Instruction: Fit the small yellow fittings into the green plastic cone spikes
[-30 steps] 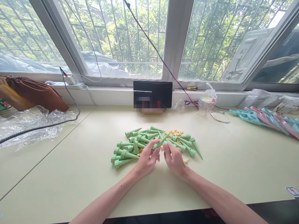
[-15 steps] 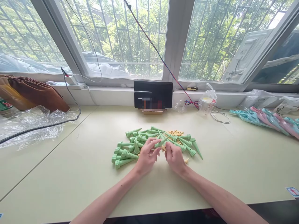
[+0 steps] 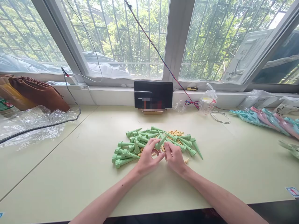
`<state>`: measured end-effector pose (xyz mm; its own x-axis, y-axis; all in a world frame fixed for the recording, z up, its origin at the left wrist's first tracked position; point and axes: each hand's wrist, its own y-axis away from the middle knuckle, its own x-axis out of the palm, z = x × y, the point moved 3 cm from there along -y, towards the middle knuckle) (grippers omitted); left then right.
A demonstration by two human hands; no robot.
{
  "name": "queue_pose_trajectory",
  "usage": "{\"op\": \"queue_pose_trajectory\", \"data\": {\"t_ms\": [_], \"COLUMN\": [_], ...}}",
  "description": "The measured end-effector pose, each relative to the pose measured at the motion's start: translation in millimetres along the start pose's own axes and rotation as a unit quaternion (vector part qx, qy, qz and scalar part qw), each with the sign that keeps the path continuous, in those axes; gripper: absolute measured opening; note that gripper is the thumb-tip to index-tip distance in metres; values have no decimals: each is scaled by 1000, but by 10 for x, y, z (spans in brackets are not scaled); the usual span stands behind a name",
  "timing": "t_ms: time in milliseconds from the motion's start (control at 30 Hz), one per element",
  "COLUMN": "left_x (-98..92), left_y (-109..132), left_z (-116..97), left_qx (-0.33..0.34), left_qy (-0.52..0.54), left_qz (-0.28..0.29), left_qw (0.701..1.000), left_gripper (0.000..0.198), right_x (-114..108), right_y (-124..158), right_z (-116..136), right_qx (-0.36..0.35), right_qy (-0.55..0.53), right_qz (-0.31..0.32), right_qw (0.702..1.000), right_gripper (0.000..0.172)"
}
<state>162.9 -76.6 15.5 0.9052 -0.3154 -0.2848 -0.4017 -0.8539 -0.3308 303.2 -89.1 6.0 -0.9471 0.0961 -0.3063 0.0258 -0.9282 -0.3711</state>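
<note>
At frame centre the left hand (image 3: pixel 146 159) pinches a green spike (image 3: pixel 162 141) by its wide end, its long axis slanting with the tip toward the upper right, while the right hand (image 3: pixel 174 158) curls against that end, grip unclear.

No word, number or brand can be read anywhere. The black screen (image 3: pixel 153 94) carries only a blurred patch. The bagged cup (image 3: pixel 206 102) just right of the screen shows a red mark too small to read, and the sticker (image 3: pixel 292 190) far to the right of the screen, toward the table's near edge, has illegible red-and-blue print.
</note>
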Motion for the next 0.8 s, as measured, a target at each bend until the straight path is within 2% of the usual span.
{"op": "queue_pose_trajectory", "data": {"t_ms": [333,567,800], "left_x": [-9,-14,-29], "left_y": [-2,-11,-16], "left_z": [-10,-28,26], "left_qx": [-19,-7,-20], "left_qy": [-52,-82,-72], "left_qz": [-16,-20,-32], "left_qw": [998,996,997], "left_gripper": [37,36,40], "right_x": [-2,8,19], "right_y": [-13,-11,-11], "right_z": [14,20,38], "right_qx": [-7,-30,-40], "right_qy": [11,39,38], "right_qz": [-4,4,17], "right_qw": [1000,999,998], "right_gripper": [43,41,40]}}
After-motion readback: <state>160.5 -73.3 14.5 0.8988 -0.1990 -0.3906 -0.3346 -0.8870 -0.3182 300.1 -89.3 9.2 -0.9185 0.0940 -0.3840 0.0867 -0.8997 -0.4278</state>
